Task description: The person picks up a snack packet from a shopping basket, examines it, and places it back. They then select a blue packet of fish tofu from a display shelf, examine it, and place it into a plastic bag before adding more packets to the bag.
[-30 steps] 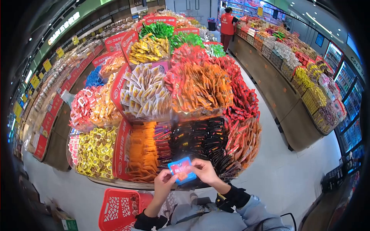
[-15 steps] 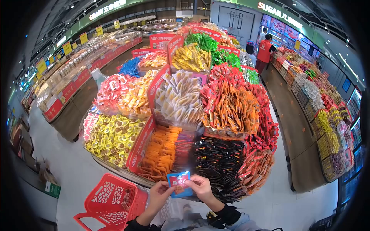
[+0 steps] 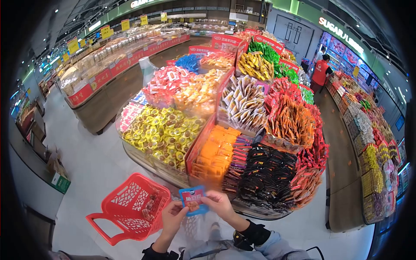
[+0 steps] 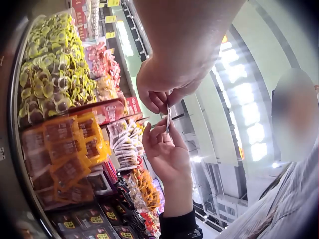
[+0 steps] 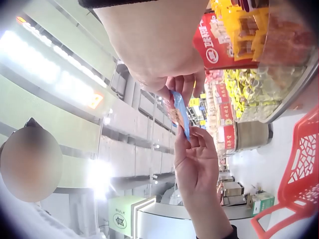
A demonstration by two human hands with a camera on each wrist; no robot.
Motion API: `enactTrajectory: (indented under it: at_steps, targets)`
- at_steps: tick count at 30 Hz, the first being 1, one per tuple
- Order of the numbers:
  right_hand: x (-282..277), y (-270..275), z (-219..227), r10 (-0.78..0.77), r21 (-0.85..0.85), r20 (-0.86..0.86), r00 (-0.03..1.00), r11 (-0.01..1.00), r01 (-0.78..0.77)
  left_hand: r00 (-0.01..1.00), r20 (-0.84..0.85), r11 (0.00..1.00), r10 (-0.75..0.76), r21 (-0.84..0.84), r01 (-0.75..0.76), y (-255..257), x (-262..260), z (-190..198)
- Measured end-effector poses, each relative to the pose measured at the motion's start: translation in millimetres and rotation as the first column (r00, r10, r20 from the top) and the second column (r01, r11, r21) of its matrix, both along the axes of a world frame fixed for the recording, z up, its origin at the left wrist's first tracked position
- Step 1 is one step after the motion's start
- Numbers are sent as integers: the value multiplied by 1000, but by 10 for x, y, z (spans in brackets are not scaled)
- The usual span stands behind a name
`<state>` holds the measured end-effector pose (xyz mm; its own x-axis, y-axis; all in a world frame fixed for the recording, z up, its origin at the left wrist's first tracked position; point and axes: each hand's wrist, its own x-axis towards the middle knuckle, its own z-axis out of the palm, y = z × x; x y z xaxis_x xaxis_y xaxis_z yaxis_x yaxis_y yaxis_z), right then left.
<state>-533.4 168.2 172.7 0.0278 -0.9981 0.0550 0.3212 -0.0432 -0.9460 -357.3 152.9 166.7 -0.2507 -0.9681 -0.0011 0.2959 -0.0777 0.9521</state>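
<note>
Both hands hold one small blue-edged packet [image 3: 193, 200] with a red and pink label, low in the head view. The left hand [image 3: 173, 216] pinches its left side between thumb and fingers; the right hand [image 3: 222, 208] pinches its right side. In the left wrist view the packet [image 4: 169, 117] shows edge-on between the left hand at the top and the right hand [image 4: 172, 158] below. From the right wrist, the packet [image 5: 180, 113] is tilted, with the left hand [image 5: 197, 167] at its lower end. A red basket [image 3: 138, 208] stands to the left of the hands, with some packets inside.
A display island of snack packets lies beyond the hands: yellow ones [image 3: 162, 134], orange ones [image 3: 216, 151] and black ones [image 3: 268, 171]. Long counters run along the left [image 3: 99, 106] and right. A person in a red vest [image 3: 320, 73] stands at the back right. A green-white box [image 3: 60, 183] sits at left.
The head view has swung left, so the island sits further right and more of the basket shows. Both hands still hold the packet, which has shifted slightly left in view.
</note>
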Motion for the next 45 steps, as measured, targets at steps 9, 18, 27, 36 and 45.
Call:
enactTrajectory:
  at_steps: [9,18,27,36,45]
  targets:
    - [1190,168,253,220,62,8,975,973,-220,986,-53,986,161,-25,-163,457,1224,90]
    - [2532,283,179,315,35,51,948,948,-317,954,-75,957,290,30,-288,858,2483,149]
    - [3278,193,273,438,60,81,896,895,-443,895,-50,896,444,3,-445,1027,3118,281]
    - [3956,-188,216,703,178,-40,710,704,-687,798,-19,797,602,64,-600,958,3798,102]
    - [5185,-300,83,858,318,-85,506,504,-803,762,-24,752,648,181,-634,976,5054,-166]
